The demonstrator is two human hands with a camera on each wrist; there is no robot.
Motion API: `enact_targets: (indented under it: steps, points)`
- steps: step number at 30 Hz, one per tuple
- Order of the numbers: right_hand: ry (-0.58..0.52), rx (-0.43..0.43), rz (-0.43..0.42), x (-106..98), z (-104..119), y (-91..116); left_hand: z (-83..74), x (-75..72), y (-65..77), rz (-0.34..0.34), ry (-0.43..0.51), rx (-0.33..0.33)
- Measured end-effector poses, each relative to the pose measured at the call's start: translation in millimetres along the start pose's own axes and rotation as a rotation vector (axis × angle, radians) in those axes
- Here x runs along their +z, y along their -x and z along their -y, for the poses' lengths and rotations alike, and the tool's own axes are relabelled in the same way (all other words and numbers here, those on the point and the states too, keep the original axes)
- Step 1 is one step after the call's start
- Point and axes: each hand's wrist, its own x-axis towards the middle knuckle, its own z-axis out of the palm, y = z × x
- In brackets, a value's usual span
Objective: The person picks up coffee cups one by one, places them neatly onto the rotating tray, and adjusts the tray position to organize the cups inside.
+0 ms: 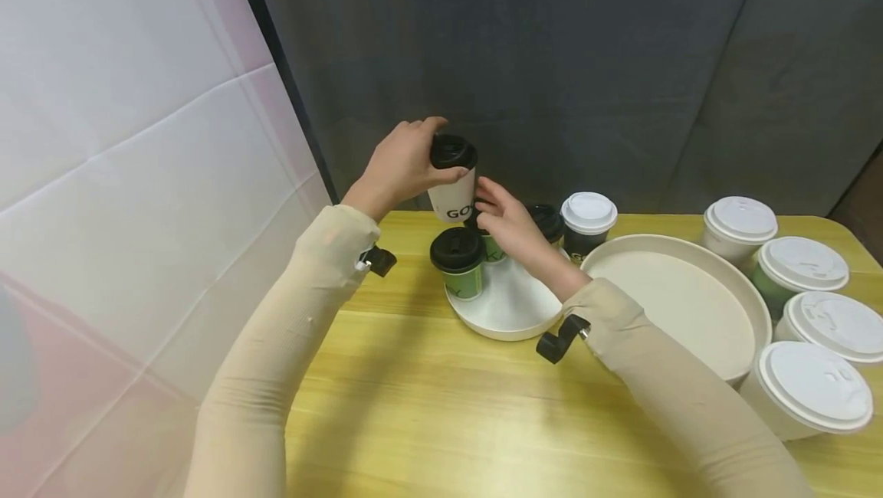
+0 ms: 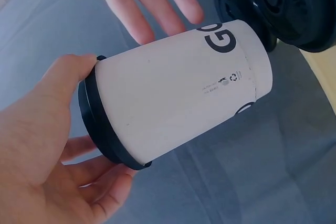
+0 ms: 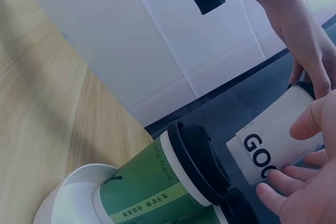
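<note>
My left hand (image 1: 400, 165) grips the black lid of a white paper coffee cup (image 1: 451, 198), thumb on one side and fingers on the other. Lettering beginning "GO" marks the cup's side, and it hangs in the air above the back of a white round tray (image 1: 507, 310). Beside the cup's lower part is my right hand (image 1: 513, 230), its fingers loosely spread with the fingertips right at the cup wall. On the tray stand a green cup with a black lid (image 1: 461, 272), another green cup (image 1: 494, 248) partly hidden behind my right hand, and one more black-lidded cup (image 1: 547, 222).
A beige round tray (image 1: 665, 314) lies to the right. Behind its left edge stands a dark cup with a white lid (image 1: 588, 222). Several white-lidded cups (image 1: 814, 387) line its right side. A dark curtain (image 1: 552, 61) closes the back, a pale panel (image 1: 138, 176) the left.
</note>
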Motion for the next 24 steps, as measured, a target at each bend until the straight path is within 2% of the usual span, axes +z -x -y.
enact_targets:
  steps: [9, 24]
  points:
    - [0.017, -0.008, -0.007, -1.1, 1.5, 1.1, -2.8, -1.8, 1.4, 0.005, 0.055, 0.009]
    - [0.060, -0.047, -0.008, -10.2, -0.1, 7.4, -8.4, -1.9, 2.9, 0.007, 0.075, 0.029]
